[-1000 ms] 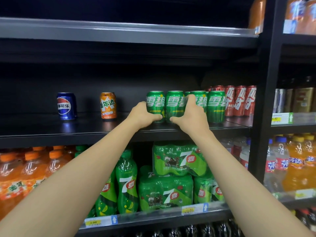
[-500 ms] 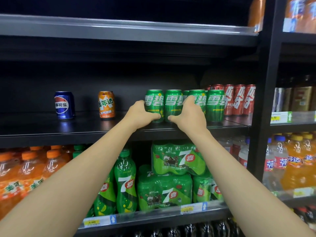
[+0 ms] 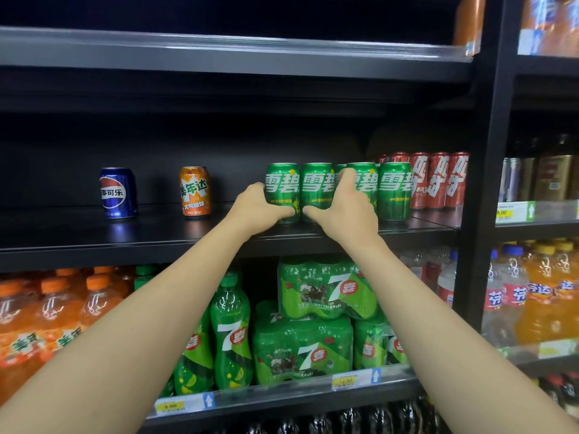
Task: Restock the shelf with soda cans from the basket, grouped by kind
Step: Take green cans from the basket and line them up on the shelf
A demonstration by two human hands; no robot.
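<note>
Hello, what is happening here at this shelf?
A person is restocking soda cans on a dark shelf. The left hand grips the leftmost green can and the right hand grips the green can next to it, both in the front row of green cans. Red cans stand to their right. A blue can and an orange can stand alone, further left.

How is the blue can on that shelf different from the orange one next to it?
The blue can is dark blue with a red, white and blue round logo; the orange can is orange with white lettering. The blue can stands farther left, the orange can nearer the green cans that both hands hold. Both stand upright, alone and untouched, on the same shelf, and look alike in size.
</note>
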